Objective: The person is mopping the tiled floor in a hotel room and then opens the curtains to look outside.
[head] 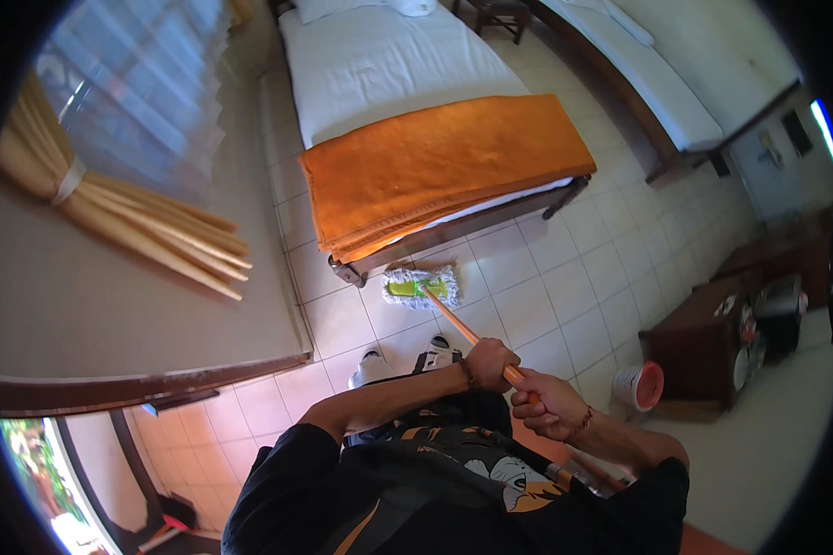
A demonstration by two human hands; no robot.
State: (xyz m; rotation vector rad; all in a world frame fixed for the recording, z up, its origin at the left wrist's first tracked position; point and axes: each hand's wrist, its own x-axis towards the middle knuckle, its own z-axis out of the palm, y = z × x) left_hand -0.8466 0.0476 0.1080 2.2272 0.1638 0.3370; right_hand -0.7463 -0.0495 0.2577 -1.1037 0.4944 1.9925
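Note:
Both my hands grip the orange-striped handle (458,324) of a flat mop. My left hand (489,364) wraps the handle a little lower, towards the mop head. Close behind it, my right hand (548,406) holds the handle near its upper end. The mop head (422,287), a green plate fringed with white and grey strands, lies flat on the tiled floor (534,277) just before the foot of the bed. An orange blanket (444,166), folded across the bed end, hangs above the dark wooden bed frame (458,231). My shoes (439,354) stand close behind the mop head.
A white-sheeted bed (396,62) stands ahead, with a second bed (645,83) along the right wall. Tied-back yellow curtains (132,201) hang at left. To the right are a red-and-white bin (637,386) and a dark wooden cabinet (694,340). A doorway (62,485) opens behind left.

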